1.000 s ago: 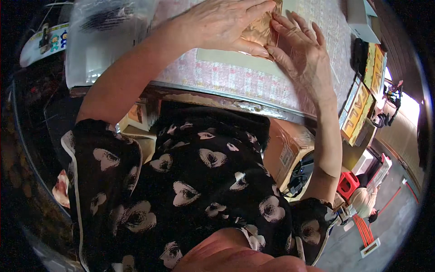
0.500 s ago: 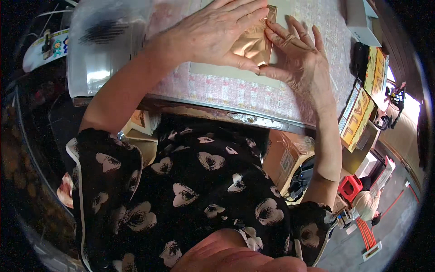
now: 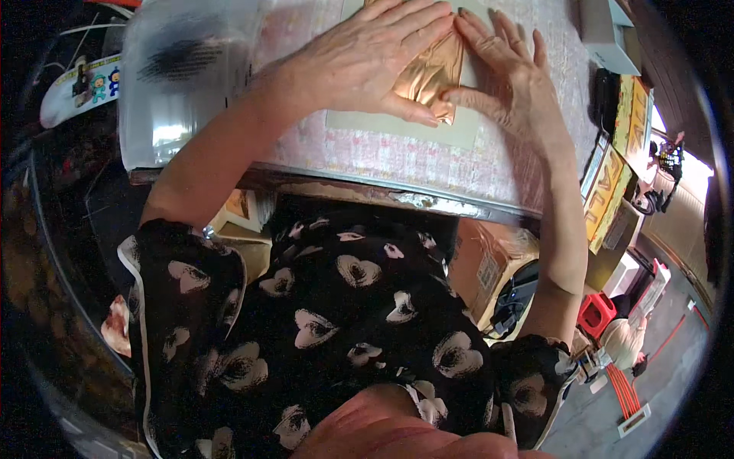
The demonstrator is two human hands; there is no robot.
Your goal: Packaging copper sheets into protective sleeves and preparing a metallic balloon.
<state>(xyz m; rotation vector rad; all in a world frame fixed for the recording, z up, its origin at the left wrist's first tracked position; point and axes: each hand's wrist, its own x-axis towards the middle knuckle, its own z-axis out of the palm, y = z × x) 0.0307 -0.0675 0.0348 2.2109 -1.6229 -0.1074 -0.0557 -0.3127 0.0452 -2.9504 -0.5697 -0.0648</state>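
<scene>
A shiny copper-gold foil sheet (image 3: 436, 73), creased on its surface, lies on a grey-beige board (image 3: 359, 126) at the top of the view. Across its left part rests my left hand (image 3: 367, 65), open and flat, fingers stretched toward the upper right and thumb near the foil's lower corner. On the other side is my right hand (image 3: 516, 84), open with fingers spread over the board. Its thumb reaches the foil's lower right edge, and its index fingertip is close to the upper right edge. My left hand hides much of the foil.
Pink-and-white patterned cloth (image 3: 382, 157) covers the table beneath the board. Clear plastic sheeting (image 3: 180, 99) lies at the left. A white box (image 3: 609, 38) and yellow printed boxes (image 3: 608, 191) line the right side. Below stand a cardboard box (image 3: 482, 268) and a red stool (image 3: 596, 314).
My right hand has drawn slightly away from the foil's right edge, its thumb moving up from the lower corner. The left hand stays spread on the foil. The whole view has shifted a little.
</scene>
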